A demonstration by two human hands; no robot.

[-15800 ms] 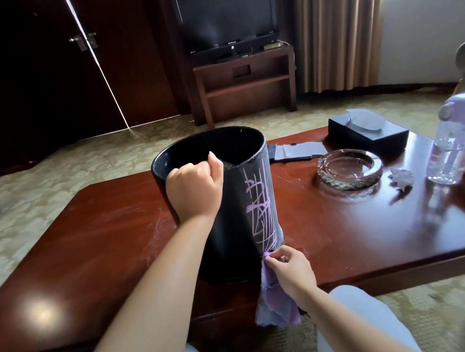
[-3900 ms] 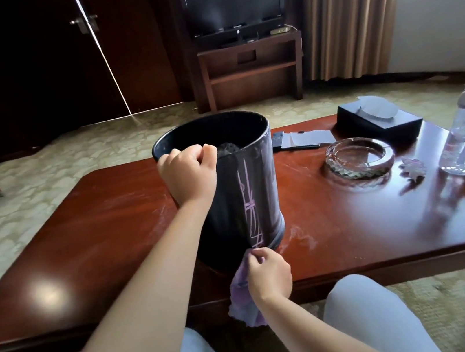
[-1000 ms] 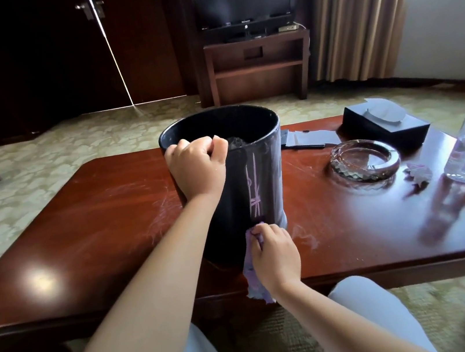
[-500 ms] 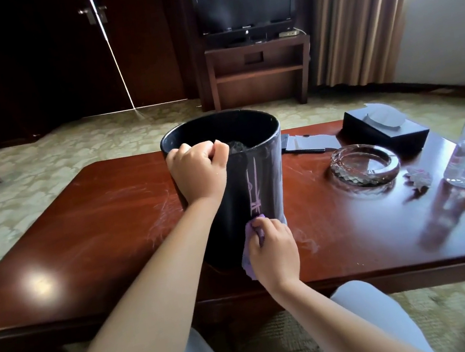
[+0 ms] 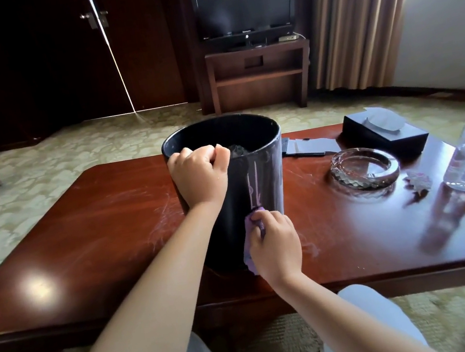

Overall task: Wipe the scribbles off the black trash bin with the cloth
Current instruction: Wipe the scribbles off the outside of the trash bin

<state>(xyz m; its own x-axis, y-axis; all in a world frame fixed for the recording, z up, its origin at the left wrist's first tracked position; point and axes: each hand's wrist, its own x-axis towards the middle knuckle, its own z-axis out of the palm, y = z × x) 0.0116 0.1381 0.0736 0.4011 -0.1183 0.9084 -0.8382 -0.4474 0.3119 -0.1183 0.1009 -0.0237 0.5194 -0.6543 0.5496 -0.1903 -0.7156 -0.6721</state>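
On the glossy wooden table (image 5: 84, 245), the left hand (image 5: 199, 175) curls over the rim of the smooth, cylindrical black trash bin (image 5: 266, 167). Below the pale purple scribbles (image 5: 253, 192), the right hand (image 5: 275, 240) grips a crumpled purple cloth (image 5: 252, 248) against the bin's wall. A faceted round glass ashtray (image 5: 364, 168) sits further right.

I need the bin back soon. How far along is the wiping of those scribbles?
Partly done: most of the black bin wall in view looks clean. In hand: the left hand grips the rim while the right hand presses the purple cloth low on the side. Left: a few pale vertical scribbles above the cloth.
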